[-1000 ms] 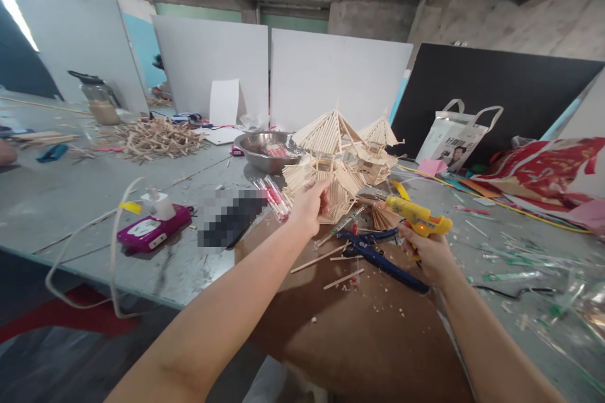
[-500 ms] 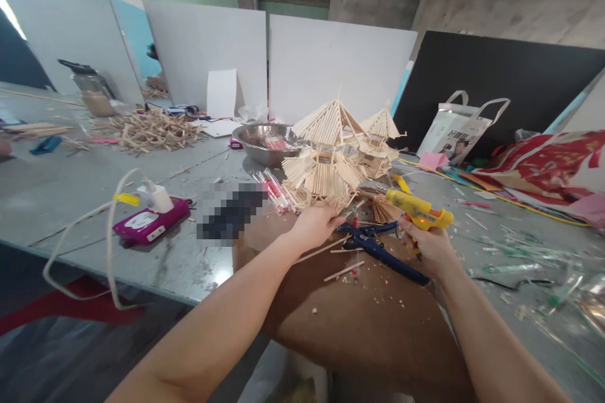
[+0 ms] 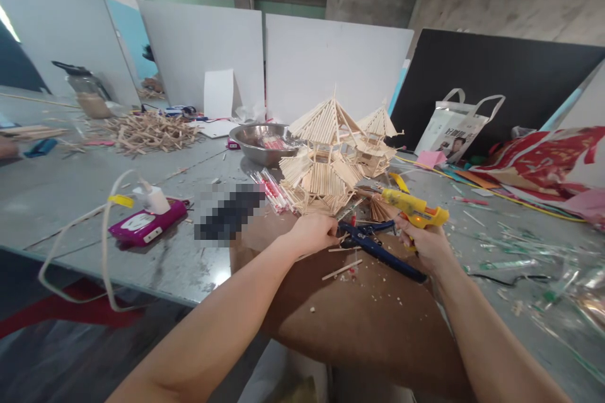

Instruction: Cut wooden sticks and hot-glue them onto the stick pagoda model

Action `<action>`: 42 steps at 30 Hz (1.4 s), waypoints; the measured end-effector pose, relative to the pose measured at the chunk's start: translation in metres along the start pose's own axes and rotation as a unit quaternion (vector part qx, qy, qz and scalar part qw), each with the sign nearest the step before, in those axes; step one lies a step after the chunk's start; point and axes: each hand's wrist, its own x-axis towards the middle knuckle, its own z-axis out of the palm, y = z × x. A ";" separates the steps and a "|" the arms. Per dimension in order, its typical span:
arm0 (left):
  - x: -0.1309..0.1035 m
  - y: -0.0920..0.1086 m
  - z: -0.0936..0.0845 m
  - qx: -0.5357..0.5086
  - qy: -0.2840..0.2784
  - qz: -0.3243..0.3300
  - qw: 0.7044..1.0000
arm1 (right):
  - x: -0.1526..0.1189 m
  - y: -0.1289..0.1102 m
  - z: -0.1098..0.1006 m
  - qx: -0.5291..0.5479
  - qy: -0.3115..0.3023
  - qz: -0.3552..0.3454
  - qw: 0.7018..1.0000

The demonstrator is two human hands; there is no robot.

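One pale wooden-stick model with tiered, pointed roofs (image 3: 326, 179) is set upright near the middle of the scene, around the far edge of a brown board (image 3: 359, 334) laid on the grey desk (image 3: 179, 271). A second, similar pale stick model (image 3: 375, 154) is placed just behind it, to the right.

The left hand (image 3: 314, 233) has been lowered from the nearer model's lower roof to the board, beside the head of the dark blue-handled pliers (image 3: 390, 259). By this, the model appears to be left standing without support from the fingers. The fingers are drawn close together, but whether anything is pinched between them cannot be told. A loose pale stick (image 3: 341, 269) is seen nearer on the board.

The yellow glue gun (image 3: 411, 206) is gripped in the right hand (image 3: 428, 245), its nozzle pointed left, above a brown pleated piece (image 3: 380, 209). Since no marked shift of it is seen, the change is judged to be confined mostly to the left side.

Slim clear packets with red parts (image 3: 273, 192) are laid left of the nearer model, and a round steel bowl (image 3: 255, 151) is placed beyond them.
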 end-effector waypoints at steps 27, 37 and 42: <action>-0.008 -0.022 -0.027 -0.067 -0.138 -0.024 0.988 | 0.000 -0.001 0.000 -0.012 -0.002 -0.007 1.000; 0.004 -0.001 -0.039 -0.557 0.164 -0.017 0.814 | -0.002 -0.002 0.000 0.035 -0.002 0.002 0.999; 0.015 0.007 -0.048 -0.644 0.245 -0.026 0.725 | -0.004 -0.003 0.002 0.045 -0.012 0.009 0.999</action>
